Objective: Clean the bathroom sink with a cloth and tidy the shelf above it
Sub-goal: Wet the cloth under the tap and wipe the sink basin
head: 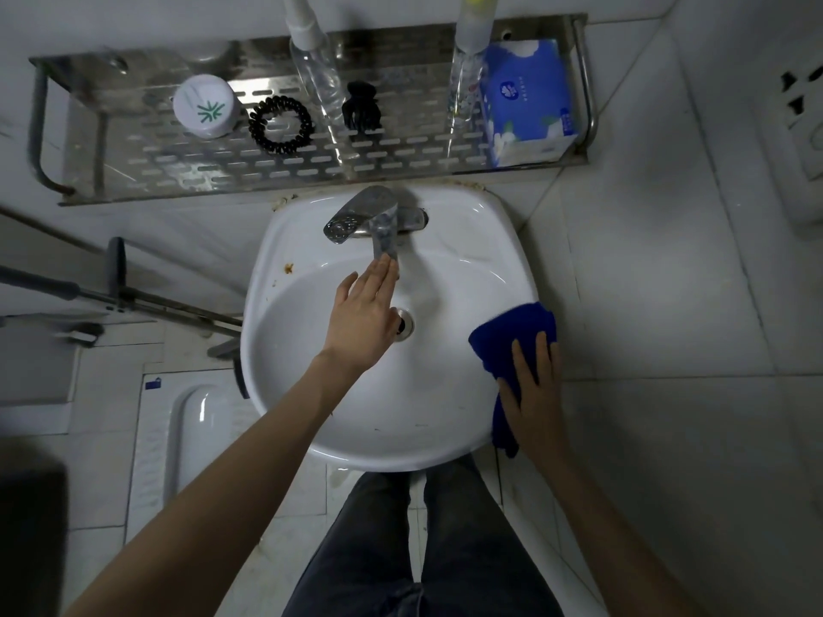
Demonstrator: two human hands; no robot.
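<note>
Nearest: dark grey trousers (427, 549) of the person standing right at the front rim of the white ceramic wall basin (311, 394). Right hand (534, 394) flat, fingers spread, palm down pressing the dark blue folded cloth (512, 331) onto the basin's right rim; cloth hangs partly over the outer edge. No curled grip visible, just pressing. Left hand (365, 318) open, fingers straight and together, holding nothing, stretched over the bowl with fingertips touching the spout end of the chrome lever tap (369, 216). Round metal drain (405, 323) just beside that hand, partly hidden. Brown stain (289, 268) on the basin's left inner wall.

Beyond, on the wall: perforated stainless steel shelf (178, 162). Left to right on it: white round-lidded jar with green logo (205, 106), black coiled hair tie (280, 124), clear plastic spray bottle (314, 69), black claw hair clip (360, 104), tall clear bottle with yellow cap (470, 51), blue-white tissue pack (530, 100) at the right end.
</note>
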